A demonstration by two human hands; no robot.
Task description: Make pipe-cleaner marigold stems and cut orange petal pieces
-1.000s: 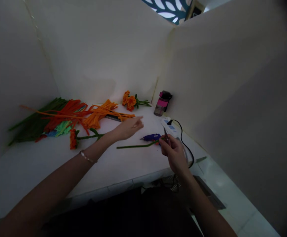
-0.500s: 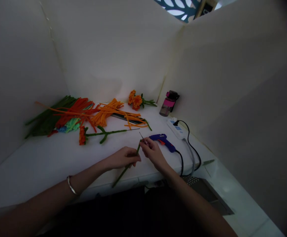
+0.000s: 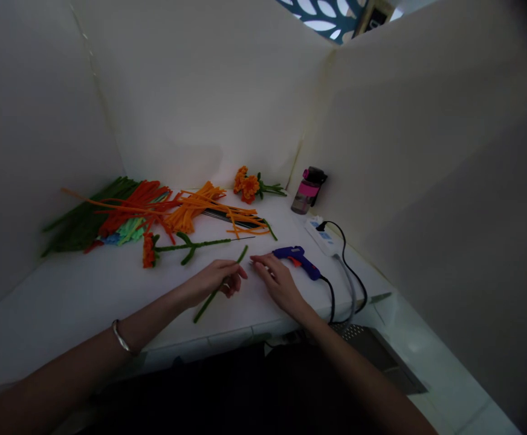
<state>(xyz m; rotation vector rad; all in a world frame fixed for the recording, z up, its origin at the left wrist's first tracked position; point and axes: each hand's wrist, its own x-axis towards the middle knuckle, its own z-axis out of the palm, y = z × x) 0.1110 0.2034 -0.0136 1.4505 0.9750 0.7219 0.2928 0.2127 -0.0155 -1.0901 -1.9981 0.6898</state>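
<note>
The person wears a slim, shiny silver bangle (image 3: 119,338) on the left forearm (image 3: 166,309), lower left of the frame; the right forearm (image 3: 336,350), lower right, is bare; near-black clothing (image 3: 213,393) fills the bottom centre, its details lost in shadow.

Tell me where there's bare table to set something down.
The widest bare patch of white table lies between the green bundle and the left arm. A smaller one sits between bottle, power strip and glue gun. Crowded: back left, with red bundle and orange bundle.
</note>
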